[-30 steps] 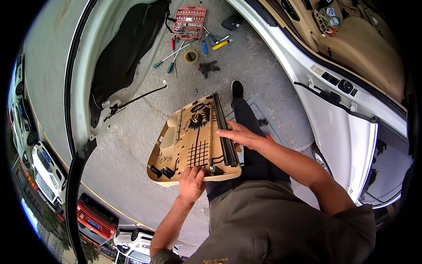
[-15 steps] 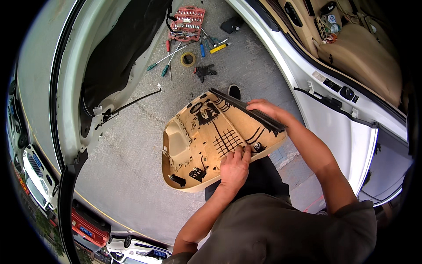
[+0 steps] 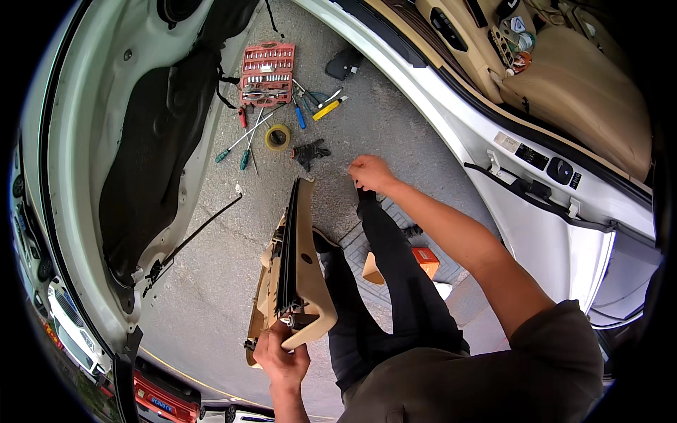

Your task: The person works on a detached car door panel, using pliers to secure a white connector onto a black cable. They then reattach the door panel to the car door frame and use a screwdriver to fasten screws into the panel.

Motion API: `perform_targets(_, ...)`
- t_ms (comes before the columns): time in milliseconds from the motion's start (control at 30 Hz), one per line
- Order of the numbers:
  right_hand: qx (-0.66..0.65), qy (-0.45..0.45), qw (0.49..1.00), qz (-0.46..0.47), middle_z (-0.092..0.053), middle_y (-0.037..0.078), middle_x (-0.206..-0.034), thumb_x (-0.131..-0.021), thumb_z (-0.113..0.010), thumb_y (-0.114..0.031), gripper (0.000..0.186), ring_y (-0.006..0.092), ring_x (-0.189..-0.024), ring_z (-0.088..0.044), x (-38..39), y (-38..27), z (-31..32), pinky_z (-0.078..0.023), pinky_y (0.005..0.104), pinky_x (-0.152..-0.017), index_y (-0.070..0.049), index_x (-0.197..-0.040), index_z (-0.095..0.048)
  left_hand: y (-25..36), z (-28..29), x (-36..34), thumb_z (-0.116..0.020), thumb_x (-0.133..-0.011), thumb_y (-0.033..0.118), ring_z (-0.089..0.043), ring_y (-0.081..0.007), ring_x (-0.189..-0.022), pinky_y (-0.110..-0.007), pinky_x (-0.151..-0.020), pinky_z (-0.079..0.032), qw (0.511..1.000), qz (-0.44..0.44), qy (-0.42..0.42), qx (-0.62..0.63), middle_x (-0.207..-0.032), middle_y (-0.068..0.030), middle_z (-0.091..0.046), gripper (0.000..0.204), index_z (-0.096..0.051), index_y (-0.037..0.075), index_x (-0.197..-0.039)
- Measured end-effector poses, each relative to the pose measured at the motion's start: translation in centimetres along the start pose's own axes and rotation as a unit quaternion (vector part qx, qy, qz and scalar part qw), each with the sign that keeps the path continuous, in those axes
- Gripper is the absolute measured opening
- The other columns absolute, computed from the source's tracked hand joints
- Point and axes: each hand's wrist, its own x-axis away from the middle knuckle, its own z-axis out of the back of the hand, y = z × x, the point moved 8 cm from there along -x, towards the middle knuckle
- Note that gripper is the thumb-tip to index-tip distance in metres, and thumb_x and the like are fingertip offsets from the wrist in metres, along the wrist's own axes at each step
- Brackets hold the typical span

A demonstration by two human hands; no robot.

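Note:
My left hand (image 3: 281, 356) grips the lower end of a beige door panel (image 3: 310, 275), which is tilted on edge beside my left leg with its long black strip (image 3: 285, 261) facing up. My right hand (image 3: 370, 171) is off the panel, above my right leg, with fingers pinched at something small and thin that I cannot make out. Beyond it on the pavement lie a black glove (image 3: 309, 154), a tape roll (image 3: 277, 137), a red socket case (image 3: 266, 67), screwdrivers (image 3: 245, 141) and a yellow-handled tool (image 3: 326, 109).
An open car door (image 3: 151, 169) with bared inner skin and a loose rod (image 3: 204, 229) stands at my left. At my right are the white car body (image 3: 536, 240) and beige seat (image 3: 571, 106). An orange box (image 3: 422, 259) sits beside my legs; parked cars (image 3: 166, 395) show behind the door.
The panel has swung from lying flat to on edge and moved down-left with my left hand. My right hand has left the panel and moved up-left. The box has come into view.

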Motion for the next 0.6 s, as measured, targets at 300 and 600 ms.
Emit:
perform_targets(300,0.165,0.105,0.98,0.028,-0.069,0.022,-0.107,-0.089,-0.059,-0.02,0.027,0.0391,-0.102,-0.065,-24.3,3.7,-6.2,-0.053,0.0477,-0.087,0.001,-0.103,-0.066,0.2,2.1,-5.2,-0.079,-0.079,0.033,-0.055,-0.0335,-0.059,-0.042,-0.055,-0.043,0.994,0.063,0.094,-0.005,-0.074,-0.0167,-0.061,0.046,-0.059,-0.003,-0.1)
perform_targets(600,0.175,0.188,0.962,0.097,-0.068,0.019,-0.105,-0.093,-0.058,-0.016,0.026,0.0345,-0.099,-0.069,-39.2,2.8,-12.3,-0.058,0.0435,-0.081,0.0,-0.114,-0.059,-3.4,-3.2,-13.1,-0.078,-0.078,0.029,-0.059,-0.0338,-0.068,-0.041,-0.062,-0.047,0.99,0.137,0.034,0.003,-0.08,-0.0164,-0.062,0.045,-0.059,-0.003,-0.105)
